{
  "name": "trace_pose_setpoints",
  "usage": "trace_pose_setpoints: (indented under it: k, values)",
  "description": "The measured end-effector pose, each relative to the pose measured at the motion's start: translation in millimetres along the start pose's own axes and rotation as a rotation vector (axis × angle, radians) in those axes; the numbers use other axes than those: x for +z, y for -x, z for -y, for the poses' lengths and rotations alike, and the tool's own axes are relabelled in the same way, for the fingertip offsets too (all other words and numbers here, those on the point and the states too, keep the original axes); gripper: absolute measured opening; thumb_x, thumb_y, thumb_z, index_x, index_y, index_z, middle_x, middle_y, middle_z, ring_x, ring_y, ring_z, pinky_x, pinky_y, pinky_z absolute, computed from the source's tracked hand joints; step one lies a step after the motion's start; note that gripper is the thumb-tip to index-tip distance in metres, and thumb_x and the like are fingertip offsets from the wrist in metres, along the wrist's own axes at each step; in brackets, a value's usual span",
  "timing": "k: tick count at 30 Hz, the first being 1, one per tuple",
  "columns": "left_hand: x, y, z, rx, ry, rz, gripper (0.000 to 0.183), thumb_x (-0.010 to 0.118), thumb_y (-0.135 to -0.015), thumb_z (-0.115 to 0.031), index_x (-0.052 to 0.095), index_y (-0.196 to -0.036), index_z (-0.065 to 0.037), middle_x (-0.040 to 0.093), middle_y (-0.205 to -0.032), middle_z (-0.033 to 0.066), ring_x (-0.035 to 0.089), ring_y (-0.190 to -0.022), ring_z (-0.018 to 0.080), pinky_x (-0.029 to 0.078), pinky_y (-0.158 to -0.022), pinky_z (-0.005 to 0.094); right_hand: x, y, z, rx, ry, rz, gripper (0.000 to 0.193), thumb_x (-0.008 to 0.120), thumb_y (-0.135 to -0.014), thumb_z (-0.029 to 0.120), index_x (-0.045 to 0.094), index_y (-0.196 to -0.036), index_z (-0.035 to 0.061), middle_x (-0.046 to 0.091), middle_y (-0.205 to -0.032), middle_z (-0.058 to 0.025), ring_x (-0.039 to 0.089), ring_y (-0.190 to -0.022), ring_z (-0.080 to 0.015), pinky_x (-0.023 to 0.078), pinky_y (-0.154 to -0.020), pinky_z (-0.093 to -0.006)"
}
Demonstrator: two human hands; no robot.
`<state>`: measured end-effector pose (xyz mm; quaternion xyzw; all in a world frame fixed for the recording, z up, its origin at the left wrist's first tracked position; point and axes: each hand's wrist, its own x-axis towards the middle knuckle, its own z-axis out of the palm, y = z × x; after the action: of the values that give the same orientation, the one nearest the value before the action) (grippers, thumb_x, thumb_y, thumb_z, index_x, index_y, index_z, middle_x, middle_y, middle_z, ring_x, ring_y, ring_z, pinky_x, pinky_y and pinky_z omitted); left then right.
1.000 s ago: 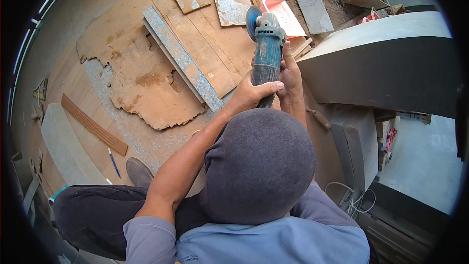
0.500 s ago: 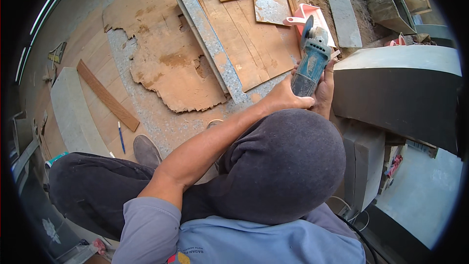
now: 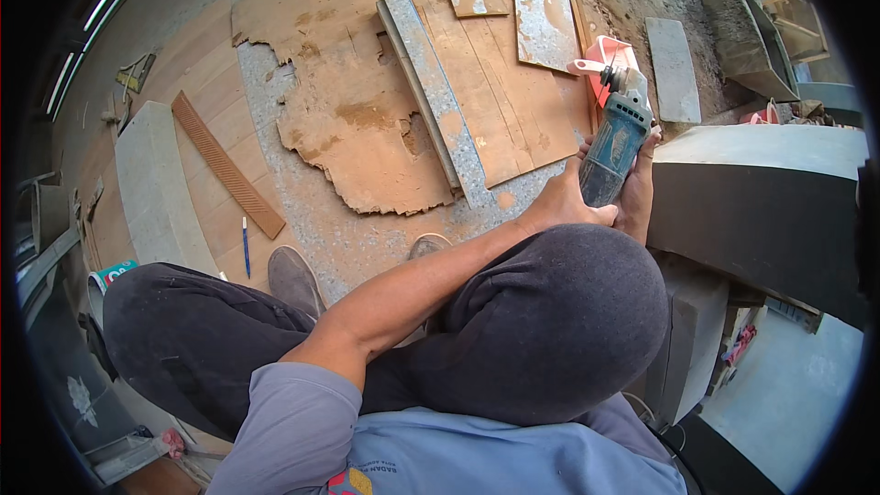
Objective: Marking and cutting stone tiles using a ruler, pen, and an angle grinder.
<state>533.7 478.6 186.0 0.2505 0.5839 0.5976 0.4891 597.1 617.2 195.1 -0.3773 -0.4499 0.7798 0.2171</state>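
L grip [image 3: 561,203] clamped on grinder [image 3: 612,151], thumb across its rear end; R grip [image 3: 636,191] clamped on same, along its R side. Grinder is just beyond R knee [image 3: 587,312], slanted, head pointing away from person & overlapping pink dustpan [image 3: 612,49] in view. Grey slab [image 3: 674,71] near dustpan, R side; speckled board [image 3: 541,9] to L. Narrow plank [image 3: 437,96] lies on ragged sheet [image 3: 353,137], L of grinder. Farther L: brown strip [image 3: 225,165], w/ pen [image 3: 246,252] nr L shoe [image 3: 293,277].
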Motion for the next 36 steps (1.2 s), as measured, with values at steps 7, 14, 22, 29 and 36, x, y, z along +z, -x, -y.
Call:
trace_pose_setpoints:
  k: [7, 14, 22, 29, 36]
  values:
    - [-0.6, -1.5, 3.2, 0.015, -0.078, -0.067, 0.081, 0.083, -0.085, -0.037, 0.041, -0.132, 0.014, 0.069, -0.109, 0.028, 0.074, -0.101, 0.0347, 0.059, -0.085, 0.0393, 18.4, 19.6, 18.1, -0.075, 0.273, -0.146, 0.075, 0.062, -0.1, 0.067, 0.066, -0.116, -0.006, 0.074, -0.097, -0.0167, 0.076, -0.083, -0.0217, 0.064, -0.076, -0.0345]
    - [-11.8, -10.8, 20.3, 0.109, -0.435, -0.04, 0.089, 0.085, -0.083, -0.042, 0.034, -0.131, 0.013, 0.068, -0.097, 0.0373, 0.072, -0.096, 0.0528, 0.06, -0.079, 0.0527, 28.7, 24.2, 13.9, 0.025, 0.315, -0.13, 0.04, 0.082, -0.086, 0.016, 0.064, -0.115, -0.0046, 0.069, -0.093, -0.0064, 0.066, -0.073, -0.0145, 0.055, -0.073, -0.0286]
    - [-116.0, -3.2, 14.8, 0.468, -1.265, 0.342, 0.063, 0.073, -0.091, -0.06, 0.066, -0.115, -0.002, 0.07, -0.12, 0.0168, 0.063, -0.126, 0.0351, 0.051, -0.101, 0.0498, -2.5, 28.8, 10.4, 0.016, 0.234, -0.115, 0.037, 0.078, -0.085, 0.021, 0.062, -0.107, -0.0038, 0.069, -0.086, -0.0133, 0.072, -0.073, -0.0227, 0.061, -0.07, -0.036]
    - [-167.4, 9.2, 75.4, 0.43, -1.564, 0.454, 0.091, 0.083, -0.081, -0.049, 0.048, -0.153, -0.008, 0.05, -0.157, 0.0149, 0.034, -0.157, 0.0329, 0.018, -0.132, 0.0622, -3.2, 39.7, 6.1, 0.044, 0.26, -0.112, 0.038, 0.077, -0.084, 0.022, 0.062, -0.107, -0.0045, 0.068, -0.085, -0.0138, 0.072, -0.073, -0.0233, 0.062, -0.072, -0.0368]
    - [-173.7, 4.6, 96.4, 0.546, -1.672, 0.426, 0.065, 0.076, -0.09, -0.027, 0.053, -0.146, -0.006, 0.056, -0.149, 0.0155, 0.04, -0.153, 0.0342, 0.023, -0.13, 0.0632, -6.3, 43.4, -2.0, 0.066, 0.388, -0.089, 0.046, 0.076, -0.083, 0.032, 0.062, -0.107, -0.0037, 0.069, -0.085, -0.0153, 0.071, -0.074, -0.0207, 0.06, -0.066, -0.0341]
